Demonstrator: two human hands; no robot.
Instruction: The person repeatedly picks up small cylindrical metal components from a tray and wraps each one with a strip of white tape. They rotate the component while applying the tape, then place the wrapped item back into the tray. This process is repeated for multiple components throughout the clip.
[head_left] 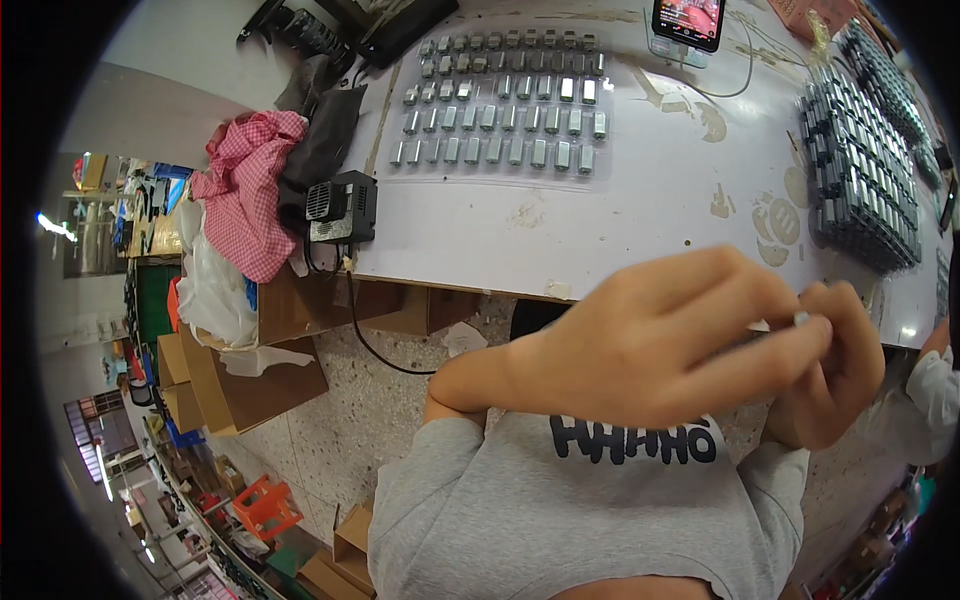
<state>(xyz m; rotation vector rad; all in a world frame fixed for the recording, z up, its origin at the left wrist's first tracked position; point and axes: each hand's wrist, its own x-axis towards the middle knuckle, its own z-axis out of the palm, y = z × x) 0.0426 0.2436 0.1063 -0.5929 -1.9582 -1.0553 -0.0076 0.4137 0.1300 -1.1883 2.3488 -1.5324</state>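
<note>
My left hand [660, 345] reaches across in front of my grey shirt, its fingers bent and pressed toward the other hand. Close against its fingertips is my right hand [845, 370], with fingers curled. A small pale glint shows where the fingertips meet, but I cannot make out what they pinch. Both hands are raised near the table's front edge. Beyond them, a clear plastic tray [490, 178] lies flat, holding rows of small silver metal blocks [563, 156]. At the right, a tall stack of filled trays [865, 180] stands on the table.
A phone [688, 22] with a lit screen leans on a stand at the back. A black box-shaped device [343, 207] with a hanging cable sits at the table's left corner, beside a pink checked cloth [250, 190]. Cardboard boxes [250, 390] stand below; another person's sleeve [935, 395] shows far right.
</note>
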